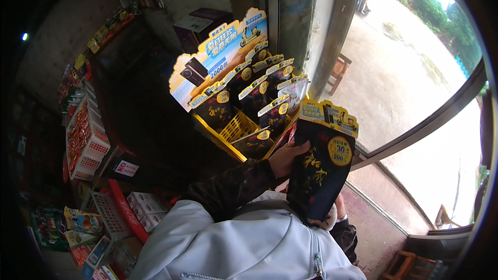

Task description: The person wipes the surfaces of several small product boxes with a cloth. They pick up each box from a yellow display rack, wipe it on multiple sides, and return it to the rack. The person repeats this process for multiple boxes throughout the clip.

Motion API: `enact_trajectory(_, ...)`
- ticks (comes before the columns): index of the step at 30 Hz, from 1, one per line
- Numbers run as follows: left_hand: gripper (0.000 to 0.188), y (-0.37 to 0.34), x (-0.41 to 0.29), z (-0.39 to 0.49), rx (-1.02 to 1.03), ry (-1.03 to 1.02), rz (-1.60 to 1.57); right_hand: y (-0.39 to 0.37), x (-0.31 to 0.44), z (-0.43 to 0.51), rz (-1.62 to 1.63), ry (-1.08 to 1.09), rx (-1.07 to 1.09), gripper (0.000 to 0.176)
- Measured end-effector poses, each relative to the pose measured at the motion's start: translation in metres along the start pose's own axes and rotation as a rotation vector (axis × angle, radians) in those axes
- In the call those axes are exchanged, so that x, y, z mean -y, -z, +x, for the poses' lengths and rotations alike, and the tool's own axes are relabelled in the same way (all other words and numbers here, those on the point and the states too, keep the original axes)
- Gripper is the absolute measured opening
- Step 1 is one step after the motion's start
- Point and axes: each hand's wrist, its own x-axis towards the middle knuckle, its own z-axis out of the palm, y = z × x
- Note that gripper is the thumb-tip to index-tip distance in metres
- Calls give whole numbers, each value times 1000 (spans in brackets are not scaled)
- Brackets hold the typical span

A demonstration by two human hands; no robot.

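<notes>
A black snack pouch [321, 163] with a yellow header card is held upright before my chest. My left hand [287, 158] grips its left edge, thumb across the front. Around its lower end are the fingers of my right hand [330, 217], partly hidden behind the pouch, with a pale cloth-like thing [333, 217] against them. Just beyond stands a yellow plastic display basket [220, 137] holding several similar black pouches [214, 112] and a white pouch [293, 92]. A printed display board [221, 52] rises behind them.
A white basket of red packets [87, 136] stands at the left. Below it are an empty-looking white basket [111, 214], a red shelf edge [126, 212] and white boxed goods [149, 210]. A dark carton [200, 25] sits behind the display. A framed glass door [420, 136] is at the right, a wooden stool [339, 73] outside.
</notes>
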Motion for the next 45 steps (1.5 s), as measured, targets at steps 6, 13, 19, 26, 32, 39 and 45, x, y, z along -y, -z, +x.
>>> enact_trajectory(6, 40, -3, -26, 0, -174, -162, -3, -3, -1, 5, 66, 96, -53, 53)
enact_trajectory(13, 45, 5, -39, 0, -214, -325, -54, -21, 1, 23, 292, 347, -240, 56)
enact_trajectory(19, 38, -11, -10, 0, -163, -395, 193, -29, 4, 36, 389, 338, -330, 46)
enact_trajectory(26, 41, 5, 33, 1, -33, -417, 849, -44, 9, 34, 406, 373, -346, 43)
enact_trajectory(32, 39, 10, 43, 3, 44, -426, 924, -35, 10, 30, 537, 318, -287, 44)
enact_trajectory(39, 39, 12, 50, 4, 43, -362, 1005, -38, 2, 35, -82, 581, -501, 44)
enact_trajectory(45, 42, 18, 51, -2, -169, -225, 939, -45, 6, 40, 123, 591, -412, 48)
